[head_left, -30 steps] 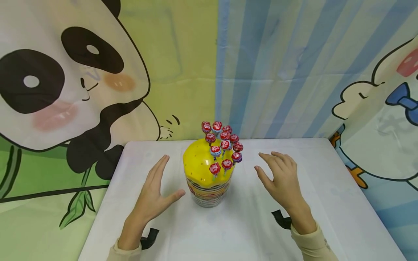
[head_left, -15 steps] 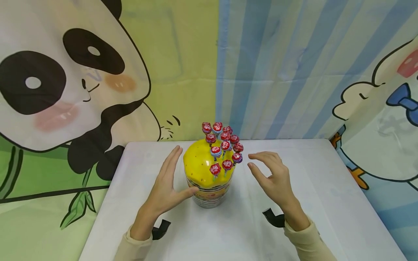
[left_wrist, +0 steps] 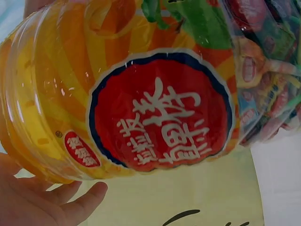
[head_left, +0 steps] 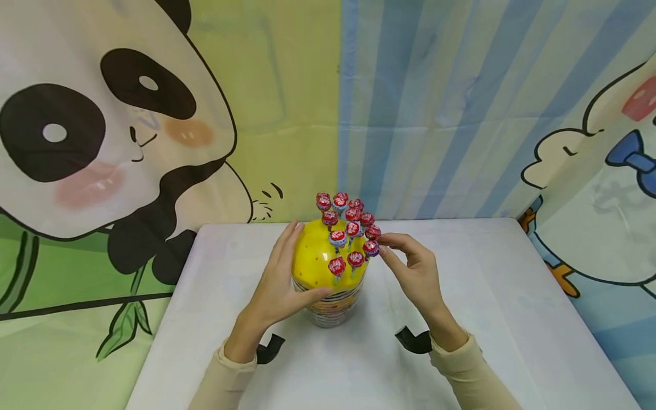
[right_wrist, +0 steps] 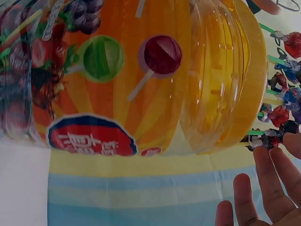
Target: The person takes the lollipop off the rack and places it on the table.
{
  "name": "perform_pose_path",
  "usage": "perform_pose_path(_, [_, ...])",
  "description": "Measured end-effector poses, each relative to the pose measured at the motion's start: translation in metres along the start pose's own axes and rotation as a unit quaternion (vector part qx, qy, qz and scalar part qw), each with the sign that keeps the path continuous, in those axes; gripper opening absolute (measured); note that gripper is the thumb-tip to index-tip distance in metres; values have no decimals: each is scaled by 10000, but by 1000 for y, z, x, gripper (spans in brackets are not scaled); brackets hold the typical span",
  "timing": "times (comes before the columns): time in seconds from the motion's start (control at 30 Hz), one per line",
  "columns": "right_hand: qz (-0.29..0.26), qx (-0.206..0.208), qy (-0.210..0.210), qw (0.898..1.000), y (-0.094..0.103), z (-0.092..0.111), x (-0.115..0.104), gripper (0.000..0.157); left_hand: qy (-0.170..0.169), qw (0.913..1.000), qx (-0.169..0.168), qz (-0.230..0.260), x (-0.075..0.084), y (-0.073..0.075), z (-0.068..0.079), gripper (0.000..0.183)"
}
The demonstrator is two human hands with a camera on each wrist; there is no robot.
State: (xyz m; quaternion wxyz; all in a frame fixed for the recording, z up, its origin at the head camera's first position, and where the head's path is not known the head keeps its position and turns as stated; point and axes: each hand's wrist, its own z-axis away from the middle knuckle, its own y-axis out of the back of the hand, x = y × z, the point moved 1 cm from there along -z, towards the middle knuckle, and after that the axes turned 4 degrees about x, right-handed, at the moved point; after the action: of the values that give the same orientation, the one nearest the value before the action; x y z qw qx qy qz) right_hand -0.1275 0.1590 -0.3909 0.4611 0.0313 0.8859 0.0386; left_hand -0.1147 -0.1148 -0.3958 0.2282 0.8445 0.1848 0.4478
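Note:
A clear plastic jar (head_left: 328,312) of wrapped sweets stands upright, topped by a yellow lid (head_left: 312,261) dotted with small holes. Red-wrapped lollipops (head_left: 352,229) stick up from the lid's right half. My left hand (head_left: 277,293) lies along the lid's left side, fingers straight and thumb across the front. In the left wrist view its fingertips (left_wrist: 96,190) are right at the jar's upper end. With thumb and forefinger, my right hand (head_left: 417,276) pinches a purple-and-red lollipop (head_left: 371,248) at the lid's right edge. The right wrist view shows these fingers (right_wrist: 263,165) at the outermost lollipop.
The jar stands on a white-covered table (head_left: 487,296). A panda-printed cloth (head_left: 287,85) and a blue striped cloth (head_left: 410,114) hang behind it. Black curved pieces (head_left: 414,340) stick out from both wrists.
Both hands have moved inward to the jar. The left has come up against the lid's side, and the right has closed its thumb and forefinger on a lollipop.

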Motion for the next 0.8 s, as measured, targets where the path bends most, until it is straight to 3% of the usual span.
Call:
perform_pose_path(0.33, [-540, -181, -239, 9981, -13, -2, 5, 25, 227, 9997, -76, 35, -1, -9, -2, 118])
perform_pose_path(0.8, [-552, -43, -125, 9984, -16, -4, 10, 18, 232, 9993, 11, 284, -3, -14, -1, 118])
